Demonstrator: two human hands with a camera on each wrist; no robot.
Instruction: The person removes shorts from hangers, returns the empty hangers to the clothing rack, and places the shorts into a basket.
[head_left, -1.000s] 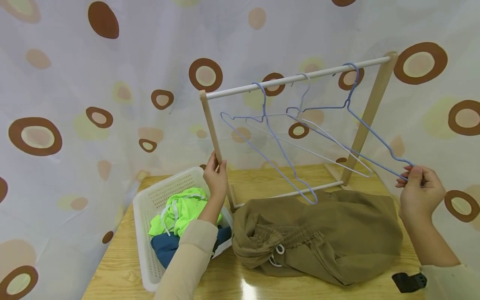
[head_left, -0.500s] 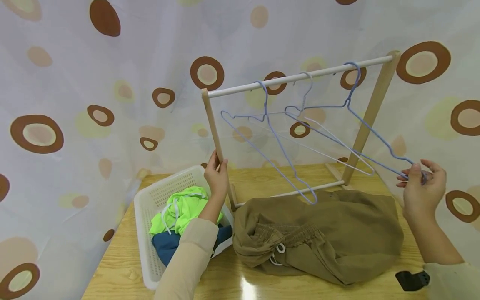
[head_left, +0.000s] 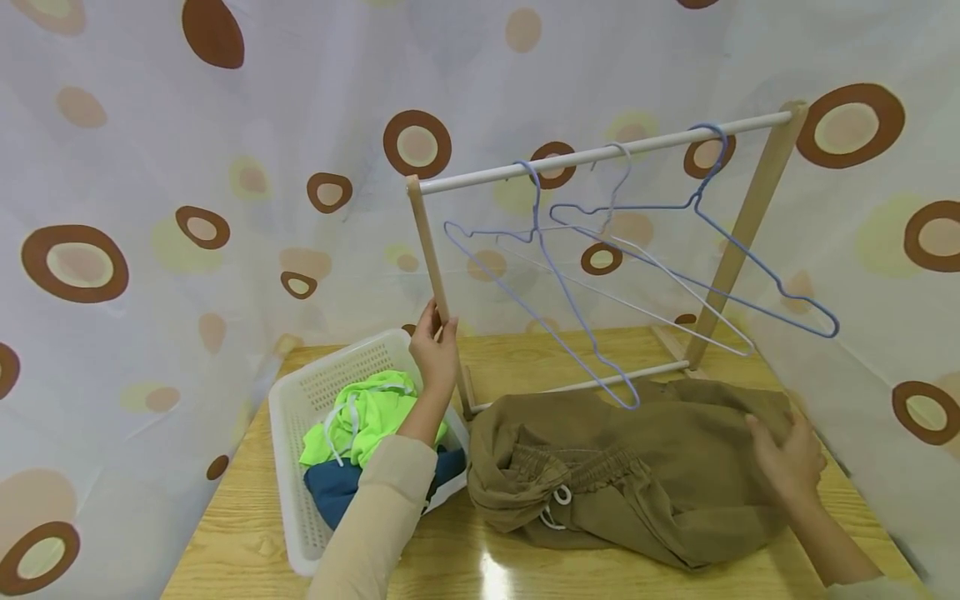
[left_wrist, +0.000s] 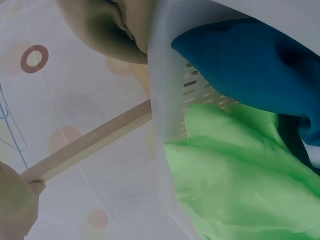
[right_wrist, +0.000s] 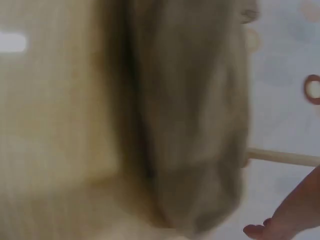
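My left hand [head_left: 435, 346] grips the left wooden post [head_left: 427, 250] of a small clothes rack, thumb on one side and fingers on the other. In the left wrist view the hand [left_wrist: 17, 202] is at the lower left, on the same post [left_wrist: 90, 140]. A pair of brown drawstring pants [head_left: 675, 467] lies folded across the table before the rack. Over their right end is my right hand [head_left: 795, 462], thumb and fingers spread apart. The right wrist view is blurred; there the hand [right_wrist: 280, 225] shows beside the brown cloth [right_wrist: 195, 125], holding nothing.
From the rack's white top bar [head_left: 480, 177] hang a blue hanger [head_left: 570, 296] at left, a white hanger [head_left: 675, 287] and a darker blue hanger [head_left: 765, 271] at right. A white basket [head_left: 281, 467] at left holds bright green cloth [head_left: 375, 417] and dark blue cloth [head_left: 330, 492].
My right hand has let go of the right-hand blue hanger and moved down and left to the brown pants. That hanger now hangs free. My left hand stays on the post.
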